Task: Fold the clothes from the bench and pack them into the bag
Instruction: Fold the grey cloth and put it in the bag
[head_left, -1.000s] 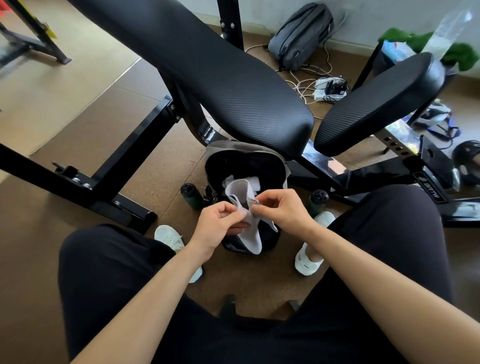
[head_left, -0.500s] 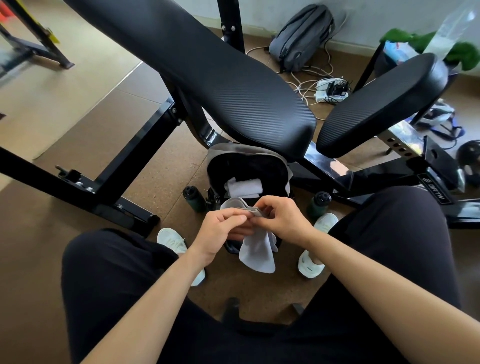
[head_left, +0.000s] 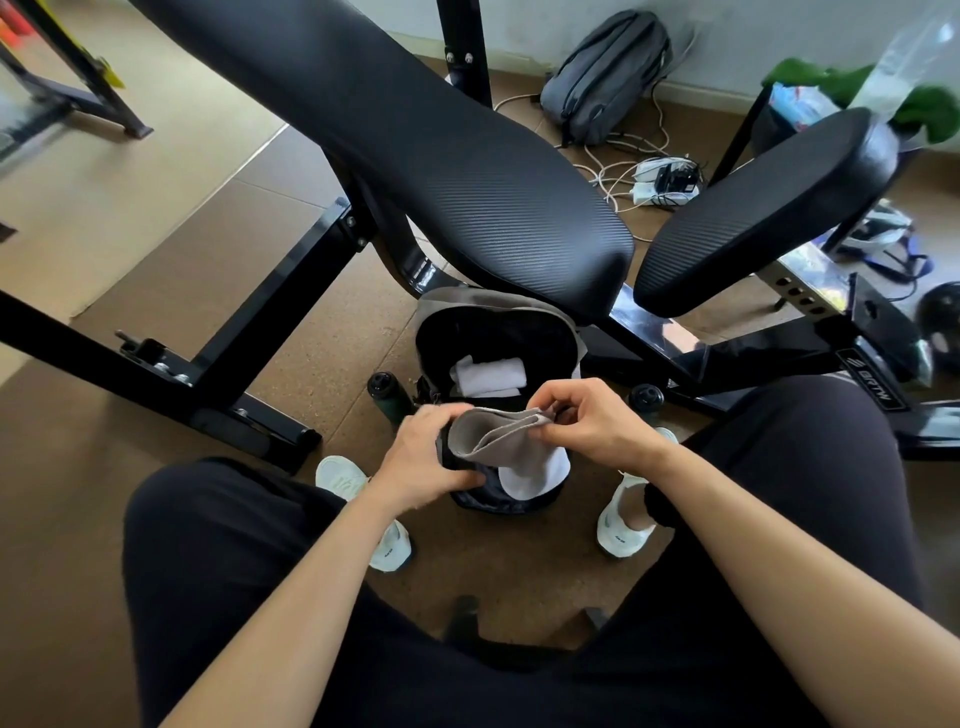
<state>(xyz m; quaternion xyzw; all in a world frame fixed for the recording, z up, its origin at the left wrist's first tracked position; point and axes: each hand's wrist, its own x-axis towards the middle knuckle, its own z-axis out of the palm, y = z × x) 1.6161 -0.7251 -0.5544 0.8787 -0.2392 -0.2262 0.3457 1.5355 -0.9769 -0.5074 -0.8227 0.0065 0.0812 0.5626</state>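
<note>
Folding a sock over the open bag, seated before the bench.

Black padded bench (head_left: 441, 171) overhead across the frame; under its front edge, on the floor between the feet, the open dark bag (head_left: 498, 332) with a folded white cloth (head_left: 488, 375) inside. Above the bag's near rim, a grey-and-white sock (head_left: 506, 441) stretched between both hands: left hand (head_left: 423, 457) clenched around its left end, right hand (head_left: 587, 421) pinching the cuff's right edge with fingertips.

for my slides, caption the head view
Both hands fold a grey-and-white sock over an open bag holding white cloth.
</note>
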